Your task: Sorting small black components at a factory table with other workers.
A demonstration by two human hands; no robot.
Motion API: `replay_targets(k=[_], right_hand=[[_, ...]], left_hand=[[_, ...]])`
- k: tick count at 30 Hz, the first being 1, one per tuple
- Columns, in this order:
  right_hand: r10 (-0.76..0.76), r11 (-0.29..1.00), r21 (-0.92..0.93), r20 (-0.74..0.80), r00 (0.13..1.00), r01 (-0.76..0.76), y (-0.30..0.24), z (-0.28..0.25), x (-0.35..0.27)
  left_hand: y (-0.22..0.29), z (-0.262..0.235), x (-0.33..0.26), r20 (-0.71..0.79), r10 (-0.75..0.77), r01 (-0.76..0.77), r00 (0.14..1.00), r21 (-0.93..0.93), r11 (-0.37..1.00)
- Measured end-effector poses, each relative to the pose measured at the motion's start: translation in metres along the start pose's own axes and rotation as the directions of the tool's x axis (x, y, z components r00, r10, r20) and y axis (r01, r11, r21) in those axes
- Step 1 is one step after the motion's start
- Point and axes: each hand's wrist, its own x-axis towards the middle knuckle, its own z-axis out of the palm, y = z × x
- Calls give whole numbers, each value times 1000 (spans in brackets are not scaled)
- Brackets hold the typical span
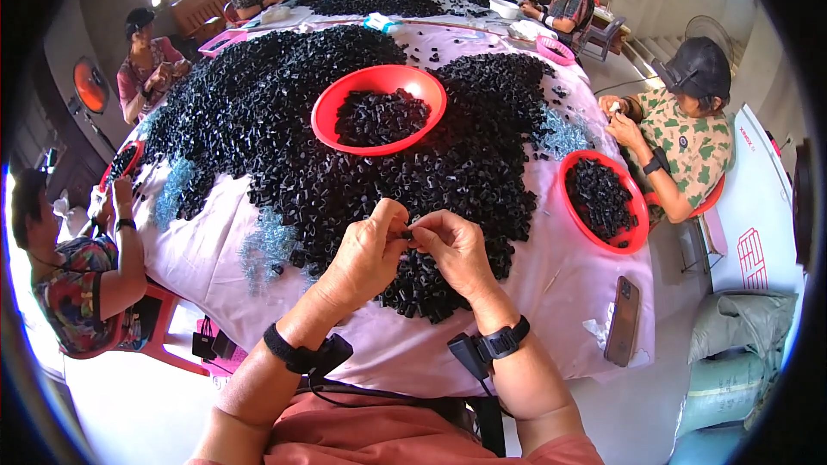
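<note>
Small black plastic piece [407,234] pinched between both hands above the near edge of the table.

The left hand [366,257] and the right hand [455,250] meet fingertip to fingertip, both grasping this one piece; it is too small to tell its exact shape. Under them lies a big heap of black pieces [345,138] on the pink table cover [551,284]. A red bowl [379,108] with more pieces sits in the middle of the heap, another red bowl [603,201] stands at the right edge, and a phone [623,320] lies near the near right corner. I judge the step is fitting or checking one piece; the next move needs a steady pinch and fine fingertip alignment.
</note>
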Motion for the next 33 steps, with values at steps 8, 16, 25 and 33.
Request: replay_targets(k=[8, 16, 25, 33], right_hand=[[-28, 997, 79, 31, 999, 26, -2, 5, -1], [59, 991, 115, 45, 997, -64, 1, 2, 1], [98, 985, 137, 70, 993, -106, 3, 1, 0], [113, 962, 237, 95, 989, -133, -6, 0, -2]], left_hand=[[5, -6, -1, -35, -46, 45, 998, -32, 999], [-6, -33, -12, 14, -105, 103, 994, 96, 990], [-31, -71, -47, 248, -179, 88, 952, 339, 937], [-11, -84, -66, 319, -380, 223, 868, 433, 873]])
